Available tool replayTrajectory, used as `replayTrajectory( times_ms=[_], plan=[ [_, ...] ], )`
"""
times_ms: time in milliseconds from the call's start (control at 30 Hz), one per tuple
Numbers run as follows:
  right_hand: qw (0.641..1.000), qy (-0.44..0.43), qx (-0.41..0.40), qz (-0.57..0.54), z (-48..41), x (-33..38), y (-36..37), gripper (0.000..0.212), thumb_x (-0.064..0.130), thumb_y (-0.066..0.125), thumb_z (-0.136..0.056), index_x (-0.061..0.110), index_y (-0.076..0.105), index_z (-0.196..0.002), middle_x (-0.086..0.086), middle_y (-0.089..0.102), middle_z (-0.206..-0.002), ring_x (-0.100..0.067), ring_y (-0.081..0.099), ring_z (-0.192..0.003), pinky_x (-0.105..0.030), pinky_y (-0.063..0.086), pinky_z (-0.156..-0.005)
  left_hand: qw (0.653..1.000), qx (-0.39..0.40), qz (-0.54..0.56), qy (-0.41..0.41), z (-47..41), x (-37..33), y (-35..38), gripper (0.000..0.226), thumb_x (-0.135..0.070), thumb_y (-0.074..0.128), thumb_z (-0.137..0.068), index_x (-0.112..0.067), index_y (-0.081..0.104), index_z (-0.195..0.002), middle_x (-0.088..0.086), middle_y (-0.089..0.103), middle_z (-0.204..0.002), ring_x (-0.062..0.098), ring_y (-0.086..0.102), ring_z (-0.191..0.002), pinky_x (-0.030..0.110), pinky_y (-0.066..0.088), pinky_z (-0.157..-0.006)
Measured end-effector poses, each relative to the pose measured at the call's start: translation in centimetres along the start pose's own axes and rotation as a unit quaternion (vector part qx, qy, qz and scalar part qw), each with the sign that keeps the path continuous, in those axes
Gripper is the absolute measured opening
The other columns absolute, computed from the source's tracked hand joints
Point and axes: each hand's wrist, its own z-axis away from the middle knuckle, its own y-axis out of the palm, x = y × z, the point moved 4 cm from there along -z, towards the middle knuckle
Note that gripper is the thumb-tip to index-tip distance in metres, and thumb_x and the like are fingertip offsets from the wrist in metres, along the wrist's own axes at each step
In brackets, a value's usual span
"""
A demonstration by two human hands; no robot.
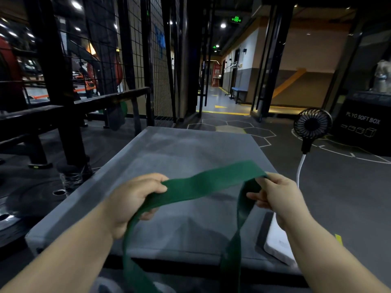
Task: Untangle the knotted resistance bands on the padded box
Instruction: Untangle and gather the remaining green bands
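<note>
**Gym floor: green band being held above grey padded box**

Dark gym flooring with hexagon markings is being occupied at centre by the grey padded box [190,149]. A single green resistance band [203,185] is being held clear of the box top, stretched between both hands. The left hand [135,199] is being kept curled round the band, thumb on top, with the strap passing through the fist. The right hand [273,195] is being used to pinch the band's far fold between thumb and curled fingers. From each grip a length is hanging down over the box's near edge and out of view; the right length is twisting midway. A black fan [312,125] is standing beside the box on the right, near a black plyo box [364,127].
</note>
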Motion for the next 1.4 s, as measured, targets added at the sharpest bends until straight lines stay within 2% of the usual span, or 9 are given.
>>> replayTrajectory(
  times_ms=[267,400,500,700,867,1000,1133,1300,1400],
  plan=[
    [0.957,-0.008,0.221,-0.187,2.4,0.9,4.0,0.034,0.021,0.045,-0.089,0.005,0.065,-0.111,-0.012,0.075,-0.096,-0.024,0.071,-0.087,-0.033,0.053,-0.073,0.982,0.135,-0.082,-0.104,0.9,4.0,4.5,0.03,-0.01,0.065,-0.081,0.002,0.061,-0.108,0.007,0.067,-0.084,0.012,0.064,-0.072,0.021,0.051,-0.062],
    [0.925,0.028,0.31,-0.218,3.8,1.2,5.0,0.096,0.068,0.069,-0.058,0.005,0.056,-0.129,-0.016,0.069,-0.115,-0.03,0.066,-0.095,-0.037,0.052,-0.079,0.986,0.097,-0.093,-0.094,0.4,5.7,5.7,0.017,0.003,0.057,-0.092,-0.011,0.065,-0.096,-0.006,0.072,-0.077,0.005,0.067,-0.07,0.021,0.052,-0.063],
    [0.908,-0.03,0.37,-0.196,5.1,1.7,5.7,0.087,0.055,0.086,-0.058,0.007,0.06,-0.125,-0.02,0.062,-0.106,-0.034,0.06,-0.093,-0.037,0.056,-0.075,0.988,0.054,-0.125,-0.072,-0.5,6.1,5.9,0.016,-0.004,0.063,-0.089,-0.018,0.07,-0.086,-0.006,0.073,-0.079,0.01,0.067,-0.076,0.028,0.052,-0.072],
    [0.913,-0.016,0.326,-0.243,6.3,2.0,5.9,0.078,0.029,0.098,-0.032,0.015,0.069,-0.102,-0.008,0.068,-0.085,-0.021,0.068,-0.07,-0.034,0.058,-0.059,0.933,0.017,-0.357,0.051,-0.5,5.5,7.0,0.009,-0.026,0.069,-0.086,-0.024,0.074,-0.093,-0.022,0.062,-0.072,-0.015,0.056,-0.066,-0.002,0.036,-0.062],
    [0.923,-0.021,0.331,-0.198,6.5,2.6,5.5,0.039,0.01,0.066,-0.046,0.014,0.072,-0.085,-0.011,0.059,-0.075,-0.023,0.058,-0.063,-0.031,0.05,-0.057,0.907,-0.04,-0.407,0.099,-1.4,6.6,6.4,0.011,-0.034,0.075,-0.079,-0.038,0.068,-0.087,-0.01,0.05,-0.116,0.01,0.048,-0.114,0.02,0.039,-0.094],
    [0.918,-0.015,0.338,-0.206,6.5,2.4,5.2,0.035,0.005,0.051,-0.058,0.009,0.073,-0.086,-0.014,0.06,-0.075,-0.026,0.06,-0.064,-0.032,0.052,-0.058,0.956,-0.012,-0.288,0.062,-2.2,7.1,6.3,0.031,-0.025,0.081,-0.073,-0.046,0.06,-0.067,-0.003,0.044,-0.141,0.01,0.043,-0.13,0.03,0.036,-0.109],
    [0.93,-0.034,0.319,-0.18,6.2,2.3,5.0,0.032,0.007,0.051,-0.062,0.015,0.076,-0.081,-0.008,0.06,-0.07,-0.02,0.056,-0.06,-0.028,0.047,-0.057,0.973,0.072,-0.219,0.026,-1.7,8.1,7.3,0.023,-0.047,0.076,-0.063,-0.032,0.065,-0.078,0.004,0.07,-0.095,0.023,0.066,-0.098,0.044,0.052,-0.093],
    [0.944,-0.04,0.278,-0.171,5.2,1.9,4.4,0.031,0.013,0.071,-0.068,0.011,0.074,-0.098,-0.011,0.07,-0.086,-0.022,0.067,-0.071,-0.029,0.055,-0.059,0.984,0.074,-0.151,0.056,-1.4,8.0,7.5,0.026,-0.016,0.076,-0.081,-0.029,0.066,-0.102,-0.005,0.073,-0.106,0.009,0.068,-0.099,0.028,0.054,-0.09],
    [0.956,-0.052,0.233,-0.173,4.6,1.7,4.2,0.067,0.026,0.088,-0.062,0.013,0.064,-0.124,-0.009,0.074,-0.096,-0.021,0.071,-0.082,-0.028,0.057,-0.064,0.981,0.039,-0.161,0.099,-1.5,7.5,7.3,0.03,-0.013,0.072,-0.084,-0.035,0.066,-0.102,-0.016,0.072,-0.106,0.002,0.066,-0.101,0.02,0.05,-0.09]
  ],
)
